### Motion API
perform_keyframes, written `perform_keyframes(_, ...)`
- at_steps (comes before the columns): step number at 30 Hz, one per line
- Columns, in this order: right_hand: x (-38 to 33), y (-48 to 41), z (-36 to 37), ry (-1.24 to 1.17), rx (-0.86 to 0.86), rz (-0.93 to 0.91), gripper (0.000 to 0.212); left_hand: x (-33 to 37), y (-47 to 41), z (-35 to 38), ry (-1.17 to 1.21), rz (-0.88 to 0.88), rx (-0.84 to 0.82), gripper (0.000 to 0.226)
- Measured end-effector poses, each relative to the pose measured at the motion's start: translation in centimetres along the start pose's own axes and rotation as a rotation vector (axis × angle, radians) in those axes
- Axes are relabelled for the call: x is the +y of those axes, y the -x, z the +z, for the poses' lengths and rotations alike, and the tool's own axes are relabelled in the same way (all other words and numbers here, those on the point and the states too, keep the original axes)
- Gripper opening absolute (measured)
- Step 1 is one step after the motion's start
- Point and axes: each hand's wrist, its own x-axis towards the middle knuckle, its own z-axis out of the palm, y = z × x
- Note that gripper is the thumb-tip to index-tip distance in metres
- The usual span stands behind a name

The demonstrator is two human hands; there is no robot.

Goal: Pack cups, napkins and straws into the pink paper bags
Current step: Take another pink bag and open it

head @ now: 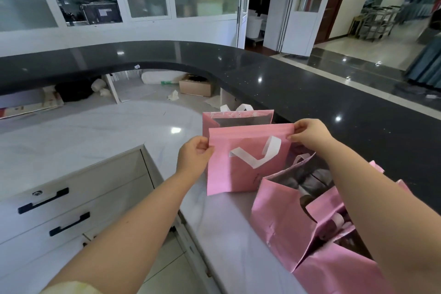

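1. Head view shows two bare hands. The left hand pinches the upper left corner of a flat pink paper bag between thumb and fingers. The right hand pinches the upper right corner the same way.
2. The held bag is upright and unopened, with its lower edge down at the white marble counter. Its top is folded into a band, and one white handle lies kinked across its front.
3. Four pink bags can be counted. Pink edges beyond the right forearm may belong to more.
4. The rear bag stands just behind the held one, its mouth open and grey inside.
5. Two open bags sit by the right forearm, the middle bag and the nearest bag. Their contents are too hidden to name.
6. The black stone counter curves behind. The white drawers on the left carry two black handles.
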Motion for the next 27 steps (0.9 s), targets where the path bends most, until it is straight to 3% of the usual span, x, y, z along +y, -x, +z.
perform_keyframes(5,-2.3,-0.5,1.8,-0.106,0.053,-0.083,0.021,1.2,-2.3,-1.8,0.055,-0.038,0.132,0.020)
perform_keyframes(10,-7.2,-1.1,5.9,-0.258,-0.073,-0.169,0.025,0.9,-4.3,-8.0,0.040,-0.034,0.268,0.012)
perform_keyframes(19,-20.6,1.3,19.6,-0.314,-0.192,-0.369,0.022,-1.0,-5.0,-26.4,-0.054,-0.032,0.480,0.015)
perform_keyframes(27,-33.1,4.5,35.4,-0.353,-0.255,-0.445,0.035,-6.4,-5.3,-44.3,-0.118,-0.058,0.580,0.022)
